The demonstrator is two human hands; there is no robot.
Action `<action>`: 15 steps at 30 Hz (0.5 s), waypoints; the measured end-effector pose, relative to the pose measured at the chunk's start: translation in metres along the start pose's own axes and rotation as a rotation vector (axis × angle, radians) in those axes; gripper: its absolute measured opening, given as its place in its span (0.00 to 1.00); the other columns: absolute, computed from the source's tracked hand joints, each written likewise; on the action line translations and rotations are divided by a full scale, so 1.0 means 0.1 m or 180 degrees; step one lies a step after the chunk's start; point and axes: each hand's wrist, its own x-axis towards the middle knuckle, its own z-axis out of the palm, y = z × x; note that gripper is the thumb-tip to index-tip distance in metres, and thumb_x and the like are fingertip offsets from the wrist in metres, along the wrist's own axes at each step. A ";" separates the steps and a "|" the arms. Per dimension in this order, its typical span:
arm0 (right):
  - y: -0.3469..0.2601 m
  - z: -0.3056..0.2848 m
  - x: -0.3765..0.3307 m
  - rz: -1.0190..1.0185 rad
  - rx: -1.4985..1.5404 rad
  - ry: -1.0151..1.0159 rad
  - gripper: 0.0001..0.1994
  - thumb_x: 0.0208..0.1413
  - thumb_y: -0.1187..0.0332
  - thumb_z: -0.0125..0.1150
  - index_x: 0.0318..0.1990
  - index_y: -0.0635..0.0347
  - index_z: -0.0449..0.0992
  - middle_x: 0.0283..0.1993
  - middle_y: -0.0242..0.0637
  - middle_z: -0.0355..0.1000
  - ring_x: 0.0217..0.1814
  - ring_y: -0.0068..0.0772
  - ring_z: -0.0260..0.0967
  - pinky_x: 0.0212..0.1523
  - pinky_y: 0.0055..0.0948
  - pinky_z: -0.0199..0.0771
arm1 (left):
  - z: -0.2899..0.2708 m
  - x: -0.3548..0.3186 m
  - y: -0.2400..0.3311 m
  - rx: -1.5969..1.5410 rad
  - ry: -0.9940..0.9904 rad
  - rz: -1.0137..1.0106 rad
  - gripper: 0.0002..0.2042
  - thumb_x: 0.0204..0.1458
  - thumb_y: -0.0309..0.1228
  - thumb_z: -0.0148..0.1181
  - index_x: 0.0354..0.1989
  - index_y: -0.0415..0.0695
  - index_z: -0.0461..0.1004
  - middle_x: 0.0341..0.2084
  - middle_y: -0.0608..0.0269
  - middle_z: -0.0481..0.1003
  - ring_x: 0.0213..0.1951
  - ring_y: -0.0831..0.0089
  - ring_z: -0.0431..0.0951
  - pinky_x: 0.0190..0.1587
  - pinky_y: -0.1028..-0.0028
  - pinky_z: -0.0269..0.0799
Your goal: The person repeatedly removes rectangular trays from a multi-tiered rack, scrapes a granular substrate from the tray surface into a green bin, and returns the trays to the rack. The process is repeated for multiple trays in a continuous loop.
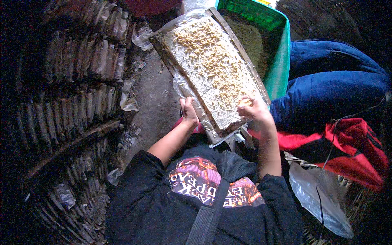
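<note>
Dark racks of stacked trays point(77, 81) fill the frame's left; mid-frame, left hand point(188, 111) grips the wooden tray point(212, 73) edge, right hand point(253, 108) pinches its yellowish grains, green tub point(279, 61) behind.

A long wooden tray point(239, 49), lined with clear plastic and covered in a white layer strewn with pale yellowish crumbs, slants from the person's lap up toward a green tub point(281, 61) at the far right. The left hand point(188, 110) grips the tray's near left edge, while the right hand point(253, 108) rests on its near right corner (fingers curled over some crumbs). Stacked racks of filled bags point(81, 81) line the left side.
</note>
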 end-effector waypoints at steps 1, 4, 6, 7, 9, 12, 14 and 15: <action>0.09 0.07 0.00 -0.0032 0.0001 0.0072 0.12 0.47 0.73 0.57 0.40 0.61 0.67 0.27 0.34 0.70 0.25 0.23 0.68 0.26 0.22 0.70 | -0.01 0.01 0.00 0.0010 -0.0026 -0.0038 0.10 0.39 0.35 0.47 0.28 0.46 0.58 0.27 0.62 0.61 0.34 0.72 0.62 0.40 0.68 0.62; 0.25 0.17 0.01 -0.0031 -0.0119 0.0305 0.11 0.45 0.74 0.57 0.39 0.61 0.68 0.26 0.33 0.70 0.24 0.22 0.67 0.26 0.20 0.69 | -0.09 0.09 -0.05 0.0147 -0.0002 -0.0021 0.10 0.39 0.34 0.47 0.29 0.45 0.58 0.28 0.62 0.61 0.34 0.71 0.62 0.40 0.67 0.62; 0.26 0.17 0.01 0.0099 -0.0379 0.0495 0.11 0.44 0.75 0.57 0.38 0.62 0.69 0.26 0.33 0.70 0.24 0.22 0.66 0.25 0.20 0.69 | -0.10 0.09 -0.05 0.0361 0.0141 0.0158 0.10 0.39 0.34 0.47 0.29 0.45 0.59 0.28 0.61 0.61 0.35 0.70 0.63 0.40 0.68 0.62; 0.32 0.08 0.04 0.0231 -0.0583 0.0649 0.12 0.43 0.76 0.55 0.39 0.63 0.70 0.25 0.34 0.71 0.24 0.22 0.67 0.26 0.21 0.69 | -0.09 0.09 -0.06 0.0321 0.0150 0.0144 0.10 0.39 0.33 0.47 0.29 0.44 0.59 0.29 0.61 0.62 0.35 0.70 0.63 0.41 0.68 0.62; 0.49 -0.18 0.06 0.0109 -0.0514 0.0933 0.13 0.40 0.74 0.56 0.38 0.62 0.73 0.24 0.35 0.72 0.25 0.22 0.68 0.27 0.22 0.70 | -0.01 -0.01 0.04 0.0243 0.0171 0.0101 0.10 0.39 0.33 0.46 0.30 0.44 0.60 0.30 0.61 0.62 0.35 0.70 0.63 0.41 0.69 0.61; 0.35 -0.30 0.01 -0.0027 -0.1036 0.1373 0.14 0.38 0.72 0.56 0.36 0.64 0.73 0.25 0.38 0.73 0.24 0.25 0.70 0.28 0.24 0.70 | -0.01 0.01 0.02 0.0460 0.0199 0.0346 0.10 0.39 0.32 0.46 0.30 0.43 0.60 0.31 0.59 0.63 0.34 0.69 0.62 0.42 0.70 0.60; 0.33 -0.44 0.02 -0.0232 -0.1560 0.1619 0.14 0.38 0.73 0.56 0.36 0.65 0.73 0.25 0.40 0.73 0.24 0.26 0.70 0.27 0.25 0.70 | 0.00 0.03 0.00 0.0403 0.0225 0.0435 0.10 0.39 0.32 0.46 0.31 0.42 0.60 0.32 0.59 0.63 0.34 0.69 0.62 0.42 0.71 0.60; 0.30 -0.46 0.04 -0.0108 -0.1488 0.1534 0.13 0.39 0.73 0.56 0.36 0.65 0.73 0.25 0.40 0.73 0.24 0.26 0.70 0.28 0.25 0.71 | 0.00 0.04 -0.01 0.0373 0.0240 0.0479 0.10 0.39 0.31 0.46 0.31 0.41 0.60 0.32 0.58 0.64 0.34 0.69 0.62 0.42 0.71 0.60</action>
